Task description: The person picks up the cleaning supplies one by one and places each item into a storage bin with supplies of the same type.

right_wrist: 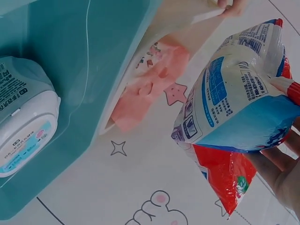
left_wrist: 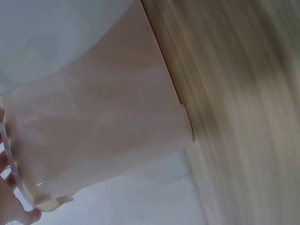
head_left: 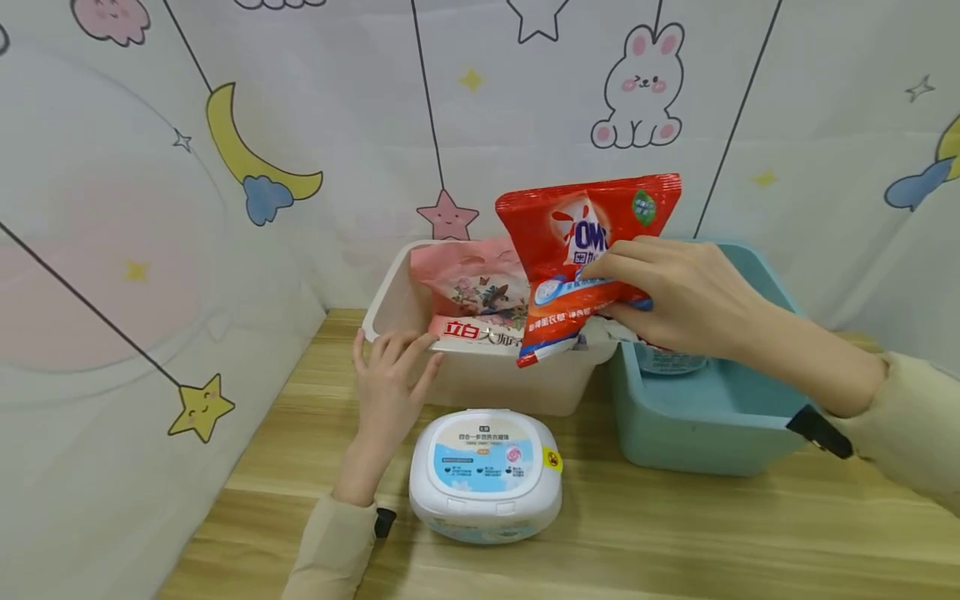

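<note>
My right hand (head_left: 678,292) grips a red bag of laundry detergent (head_left: 551,229) by its side, holding it tilted above the right end of a white plastic bin (head_left: 502,383). The bag's white and blue back (right_wrist: 234,93) faces the right wrist camera. At the bin's front left corner, my left hand (head_left: 390,383) holds the rim, fingers hooked over the edge. Inside that bin stands a pink detergent bag (head_left: 476,279) with a flower print. The red bag hides the bin's right part in the head view.
A teal bin (head_left: 705,433) stands to the right, close against the white one, with a white lidded tub (right_wrist: 30,117) inside. Another white tub with a blue label (head_left: 483,479) sits on the wooden table (head_left: 675,533) in front. A printed cloth (head_left: 360,100) hangs behind.
</note>
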`<action>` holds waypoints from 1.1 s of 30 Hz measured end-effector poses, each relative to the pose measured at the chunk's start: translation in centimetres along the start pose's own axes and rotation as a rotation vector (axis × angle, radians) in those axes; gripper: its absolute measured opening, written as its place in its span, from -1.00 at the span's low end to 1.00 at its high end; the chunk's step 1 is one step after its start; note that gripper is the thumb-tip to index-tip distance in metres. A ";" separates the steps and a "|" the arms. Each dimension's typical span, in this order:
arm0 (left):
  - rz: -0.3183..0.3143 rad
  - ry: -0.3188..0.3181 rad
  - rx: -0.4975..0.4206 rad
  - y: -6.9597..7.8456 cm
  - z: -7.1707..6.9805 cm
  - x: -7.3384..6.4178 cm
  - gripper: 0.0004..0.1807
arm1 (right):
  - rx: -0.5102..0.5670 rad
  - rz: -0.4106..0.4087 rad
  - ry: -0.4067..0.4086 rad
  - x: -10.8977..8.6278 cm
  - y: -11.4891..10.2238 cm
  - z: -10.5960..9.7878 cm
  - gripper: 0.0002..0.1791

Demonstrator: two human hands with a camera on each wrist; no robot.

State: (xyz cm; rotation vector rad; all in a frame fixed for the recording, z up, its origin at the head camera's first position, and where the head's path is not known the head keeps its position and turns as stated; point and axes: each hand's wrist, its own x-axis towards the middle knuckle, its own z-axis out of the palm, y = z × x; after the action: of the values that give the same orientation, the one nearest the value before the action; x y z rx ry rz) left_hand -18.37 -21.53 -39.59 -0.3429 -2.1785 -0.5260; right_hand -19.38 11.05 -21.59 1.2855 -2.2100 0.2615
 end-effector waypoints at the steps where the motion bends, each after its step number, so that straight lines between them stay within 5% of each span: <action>1: 0.000 0.001 -0.002 0.0 0.0 0.0 -0.73 | 0.002 0.003 -0.008 0.2 0.1 0.2 -0.55; 18: -0.003 0.009 -0.009 -0.1 0.4 -0.2 -0.71 | 0.023 0.198 -0.233 3.6 2.1 2.8 -0.54; 33: -0.011 0.003 -0.004 0.0 0.2 0.0 -0.71 | 0.053 0.250 -0.349 5.2 3.0 5.5 -0.59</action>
State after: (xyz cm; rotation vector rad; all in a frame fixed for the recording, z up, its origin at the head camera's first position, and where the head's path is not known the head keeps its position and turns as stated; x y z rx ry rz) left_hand -18.51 -21.42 -39.71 -0.3320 -2.1774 -0.5369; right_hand -25.97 6.40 -22.86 1.1502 -2.6819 0.2032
